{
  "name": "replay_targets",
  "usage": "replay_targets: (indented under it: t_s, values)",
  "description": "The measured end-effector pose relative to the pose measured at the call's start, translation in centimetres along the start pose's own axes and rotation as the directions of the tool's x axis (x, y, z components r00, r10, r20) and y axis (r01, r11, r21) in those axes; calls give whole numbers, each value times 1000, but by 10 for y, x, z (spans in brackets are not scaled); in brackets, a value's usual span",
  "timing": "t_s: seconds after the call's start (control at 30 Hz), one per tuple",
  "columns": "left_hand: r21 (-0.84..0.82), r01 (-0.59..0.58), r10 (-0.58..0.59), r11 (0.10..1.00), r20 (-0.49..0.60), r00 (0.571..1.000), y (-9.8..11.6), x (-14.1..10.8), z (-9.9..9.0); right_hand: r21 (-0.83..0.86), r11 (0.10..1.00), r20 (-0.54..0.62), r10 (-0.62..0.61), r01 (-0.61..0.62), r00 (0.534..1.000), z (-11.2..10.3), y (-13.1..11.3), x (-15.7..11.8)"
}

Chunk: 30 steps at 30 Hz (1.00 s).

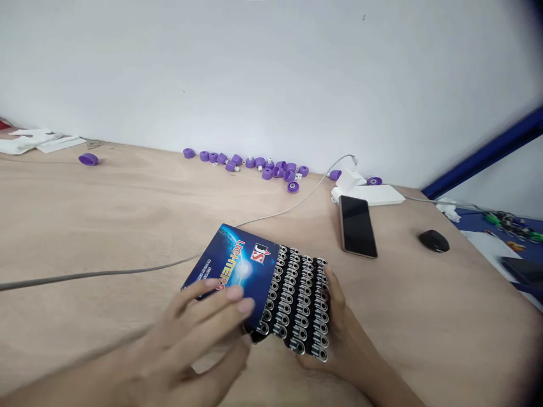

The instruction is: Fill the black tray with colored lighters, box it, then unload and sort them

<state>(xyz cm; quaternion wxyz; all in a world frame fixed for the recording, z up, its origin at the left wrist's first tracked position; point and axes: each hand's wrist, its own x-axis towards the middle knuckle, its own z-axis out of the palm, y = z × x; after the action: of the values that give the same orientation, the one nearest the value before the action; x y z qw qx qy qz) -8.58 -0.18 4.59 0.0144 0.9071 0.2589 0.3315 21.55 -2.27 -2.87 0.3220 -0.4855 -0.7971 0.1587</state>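
A box of lighters point(248, 257) is held tilted above the table in front of me. Its blue card panel, printed "LIGHTERS", covers the left part, while several rows of black lighters with metal tops point(297, 299) show on the right. My right hand point(339, 316) grips the box from its right side, with part of the fingers hidden behind it. Over the blue panel lie the fingers of my left hand point(203, 328), slightly blurred, with the thumb at the near edge of the box.
Several purple caps point(267, 173) lie along the wall, and one purple cap point(88, 159) sits farther left. On the right are a phone point(358, 226), a white power strip point(377, 195) and a black mouse point(433, 241). A grey cable point(106, 274) crosses the wooden table point(106, 226).
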Motion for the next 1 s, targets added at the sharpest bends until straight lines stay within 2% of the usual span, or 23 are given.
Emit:
replay_targets:
  t_s: [0.03, 0.1, 0.2, 0.4, 0.57, 0.73, 0.8, 0.87, 0.93, 1.0]
  values:
    - [74, -98, 92, 992, 72, 993, 8, 4, 4, -8, 1000, 11, -1, 1, 1000, 0, -1, 1]
    - [143, -151, 138, 978, 96, 986, 18, 12, 12, -20, 1000, 18, -9, 10, 1000, -2, -3, 3]
    - [131, -98, 87, 986, 86, 993, 20, 17, 22, -11, 1000, 21, -27, 28, 999, -4, -4, 5]
    - [56, -103, 95, 993, 141, 985, 25, 6, 26, -2, 999, 10, -51, 51, 999, -4, -4, 7]
    - [47, 43, -49, 998, 144, 988, 32, 6, 18, -16, 998, 15, -53, 53, 998, -6, -7, 9]
    - [-5, 90, -82, 996, 372, 925, 28, 10, -1, -12, 999, -5, -47, 47, 999, -5, -9, 10]
    - [-44, 122, -98, 992, 365, 926, 27, 11, -8, -9, 999, -7, -34, 34, 999, -3, -7, 8]
    - [-72, 98, -69, 993, 334, 940, 27, 13, -12, -1, 1000, 13, -15, 15, 1000, -3, -6, 5]
    - [-53, 50, -31, 997, 306, 951, 25, 17, -15, 38, 998, 79, 38, -41, 996, -8, -3, 2]
    - [-14, 27, -23, 1000, 238, 971, 18, 21, -15, 129, 980, 181, 129, -154, 975, -19, 2, 0]
